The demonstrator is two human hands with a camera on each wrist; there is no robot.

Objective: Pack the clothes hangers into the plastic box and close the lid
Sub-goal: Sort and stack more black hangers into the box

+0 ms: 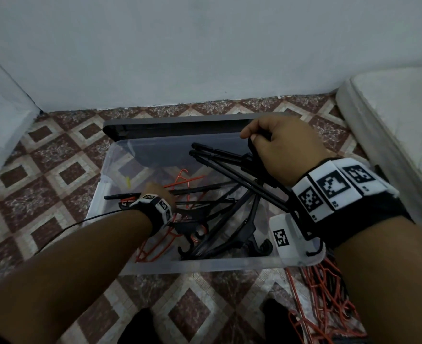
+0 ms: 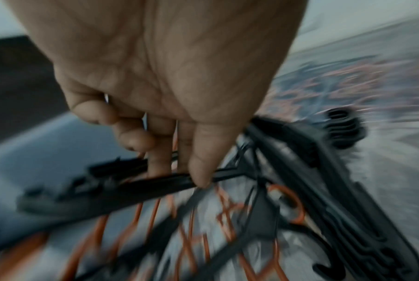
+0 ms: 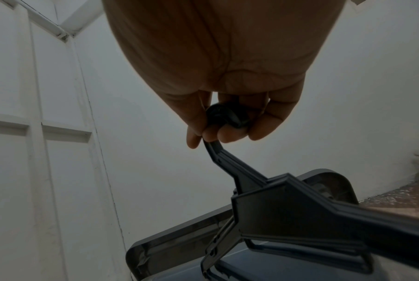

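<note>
A clear plastic box (image 1: 200, 265) stands open on the tiled floor, holding several black hangers (image 1: 232, 229) and thin orange wire hangers (image 1: 182, 180). Its grey lid (image 1: 180, 125) leans upright behind it. My left hand (image 1: 153, 189) is down inside the box; in the blurred left wrist view its thumb and fingers (image 2: 198, 176) pinch the arm of a black hanger (image 2: 131, 190). My right hand (image 1: 253, 136) is above the box's back right part and grips the hooks (image 3: 227, 117) of two black hangers (image 1: 229, 162) that slant down into the box.
A heap of orange and black hangers (image 1: 324, 289) lies on the floor at the box's front right corner. A white mattress (image 1: 391, 115) runs along the right. A pale wall stands just behind the lid, and a white door (image 3: 35, 152) is at the left.
</note>
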